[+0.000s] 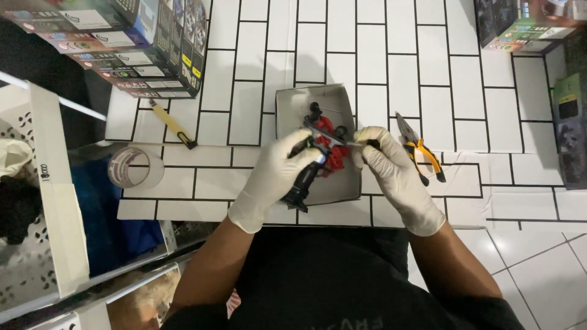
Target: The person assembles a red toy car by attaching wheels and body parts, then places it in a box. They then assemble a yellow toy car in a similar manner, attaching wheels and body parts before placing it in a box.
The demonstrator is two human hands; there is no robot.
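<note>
Now, left hand [275,174] gripping black-red toy [315,160], right hand [391,171] pinching thin tool [342,140], pliers [419,150] nearby, box tray [287,101] underneath.

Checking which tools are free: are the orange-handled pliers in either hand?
No. The pliers lie on the tiled surface beside the right hand, which holds a thin tool instead.

Dark printed boxes [140,43] stack left of the open grey tray [290,101]; more boxes [520,24] stand to its right.

Glossy plastic toy [318,160], matt cardboard tray [287,110]
</note>
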